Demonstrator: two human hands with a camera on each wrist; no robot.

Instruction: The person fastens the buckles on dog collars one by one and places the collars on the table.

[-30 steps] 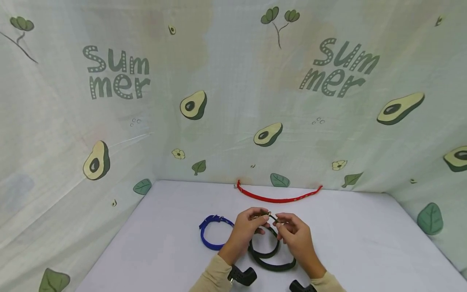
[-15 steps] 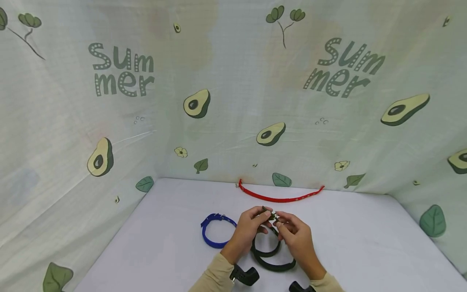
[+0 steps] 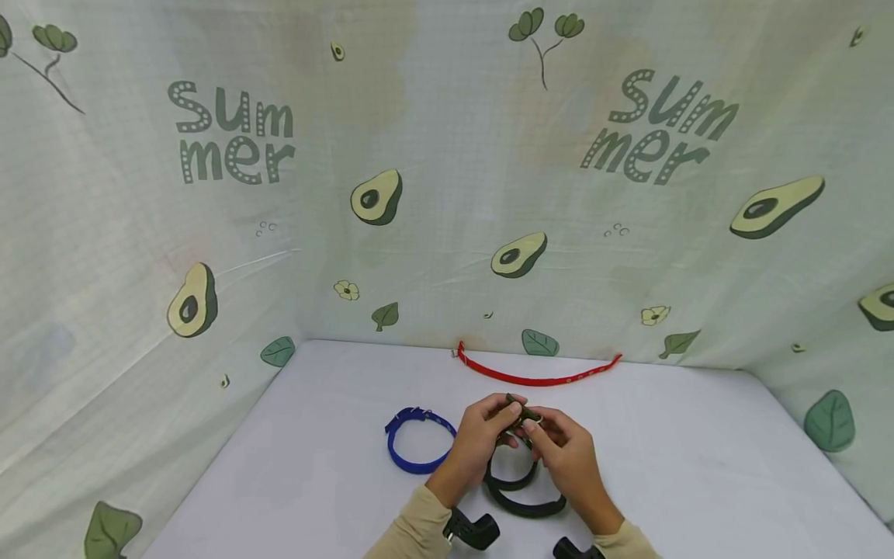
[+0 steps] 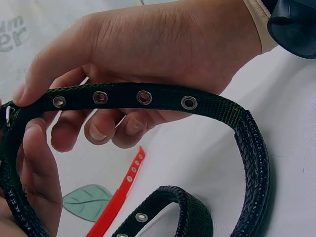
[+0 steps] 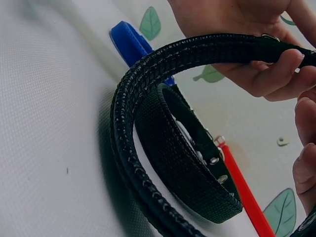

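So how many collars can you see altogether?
4: a red collar near the back of the table; a blue collar beside the left hand; a dark collar held by that and the right hand; a second dark collar on the table beneath. The hands might hide others.

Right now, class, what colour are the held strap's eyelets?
Silvery: the eyelets show best in the left wrist view.

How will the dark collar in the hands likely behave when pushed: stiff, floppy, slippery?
The dark collar is probably springy rather than limp: its ridged section holds a rounded curve. The flatter eyelet strap likely bends more easily. Ridged texture suggests little slipping.
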